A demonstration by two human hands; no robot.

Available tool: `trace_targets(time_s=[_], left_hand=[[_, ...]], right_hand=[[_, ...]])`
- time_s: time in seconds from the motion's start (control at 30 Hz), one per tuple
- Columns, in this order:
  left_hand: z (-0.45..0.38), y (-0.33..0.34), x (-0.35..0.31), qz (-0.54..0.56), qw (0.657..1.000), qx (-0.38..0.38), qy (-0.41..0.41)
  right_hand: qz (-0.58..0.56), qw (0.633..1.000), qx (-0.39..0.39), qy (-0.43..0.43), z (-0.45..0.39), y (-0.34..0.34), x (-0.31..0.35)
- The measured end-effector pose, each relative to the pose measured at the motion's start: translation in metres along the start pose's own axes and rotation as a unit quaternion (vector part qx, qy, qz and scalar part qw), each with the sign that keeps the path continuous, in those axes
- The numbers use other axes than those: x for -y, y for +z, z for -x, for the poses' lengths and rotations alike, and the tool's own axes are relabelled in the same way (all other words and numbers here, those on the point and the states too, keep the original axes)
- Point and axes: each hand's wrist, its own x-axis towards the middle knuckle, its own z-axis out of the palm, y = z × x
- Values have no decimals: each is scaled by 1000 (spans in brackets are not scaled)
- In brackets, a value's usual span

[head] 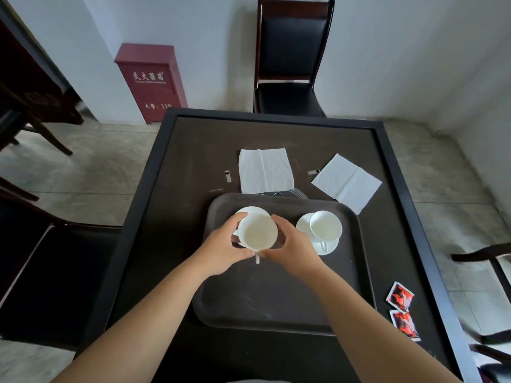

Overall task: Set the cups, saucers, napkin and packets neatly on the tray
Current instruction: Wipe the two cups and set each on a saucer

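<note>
A dark brown tray (276, 299) lies in the middle of the black table. Both hands hold a white cup (257, 234) over a white saucer (253, 210) at the tray's far left; my left hand (225, 248) grips its left side and my right hand (293, 244) its right side, with the cup's handle pointing toward me. A second white cup (325, 225) stands on its saucer (305, 226) at the tray's far right. Two white napkins lie on the table beyond the tray, one in the middle (265, 170) and one to the right (347, 182). Two red packets (400, 295) (405, 323) lie right of the tray.
The table (179, 167) has a raised black rim. A black chair (290, 64) stands at its far side, and a red cabinet (150, 81) stands against the wall at the far left. More chairs flank the table on the left and right.
</note>
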Motion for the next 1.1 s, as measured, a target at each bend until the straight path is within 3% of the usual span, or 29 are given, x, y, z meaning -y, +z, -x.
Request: trace_targets(time_s=[0.5,1.1], left_hand=[[-73,-5,32,-19,998,8,-67],[-79,-1,48,-9,998,16,-61]], right_hand=[[22,999,26,29,-76,14,-26],[18,998,38,42,-85,32,-49]])
